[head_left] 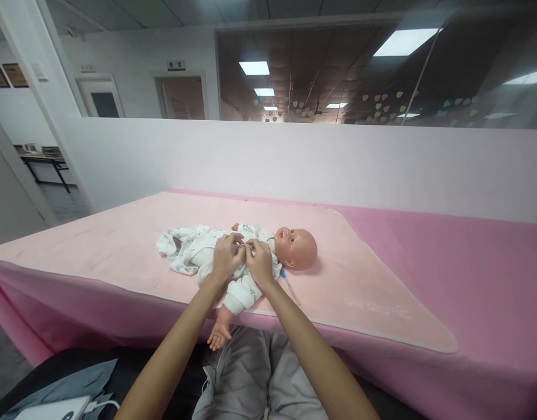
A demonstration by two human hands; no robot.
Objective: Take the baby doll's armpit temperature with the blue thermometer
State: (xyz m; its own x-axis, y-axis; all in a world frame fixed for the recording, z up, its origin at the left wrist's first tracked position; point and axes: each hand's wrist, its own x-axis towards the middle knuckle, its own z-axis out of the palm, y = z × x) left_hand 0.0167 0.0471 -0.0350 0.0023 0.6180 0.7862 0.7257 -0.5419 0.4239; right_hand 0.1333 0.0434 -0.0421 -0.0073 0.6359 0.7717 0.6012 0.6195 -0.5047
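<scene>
A baby doll lies on its back, its head toward the right. It wears a white printed baby outfit, whose loose leg end lies at the left. Over the doll's chest, my left hand and my right hand are close together with bent, pinching fingers. Between the fingertips runs a thin white tie of the outfit, gripped from both sides. My hands hide much of the chest front. One doll arm hangs over the table's near edge.
Under the doll is a light pink mat on a darker pink table cover. A blue-ended strip lies beside the doll's shoulder. Beyond stands a white wall with a window. A white device with a cable is at lower left.
</scene>
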